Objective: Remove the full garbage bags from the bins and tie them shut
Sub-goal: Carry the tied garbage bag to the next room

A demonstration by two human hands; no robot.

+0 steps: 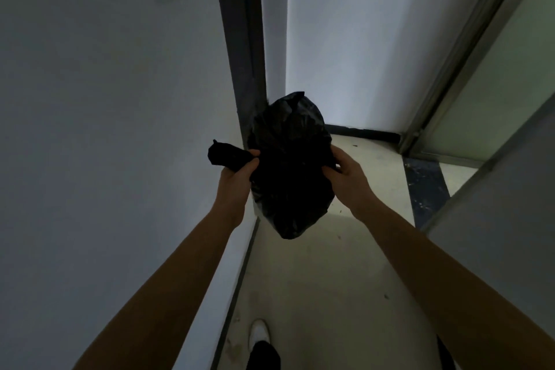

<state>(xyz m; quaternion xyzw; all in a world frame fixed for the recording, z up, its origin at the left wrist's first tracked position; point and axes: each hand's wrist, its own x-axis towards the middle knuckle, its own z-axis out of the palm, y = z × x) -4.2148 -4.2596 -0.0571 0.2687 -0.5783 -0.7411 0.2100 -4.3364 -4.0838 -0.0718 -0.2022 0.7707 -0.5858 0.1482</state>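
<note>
You have one black garbage bag (292,165) and two hands in view, your left hand (238,173) and your right hand (345,172). You can count one white shoe (259,336) and one dark door post (240,39).

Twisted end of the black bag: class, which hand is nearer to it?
Left. The left hand grips the twisted end; the right hand pinches the black bag on its opposite side.

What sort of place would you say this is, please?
Probably an indoor corridor or entryway: plain white walls, a dark door frame and a frosted glass panel beside a narrow floor.
</note>
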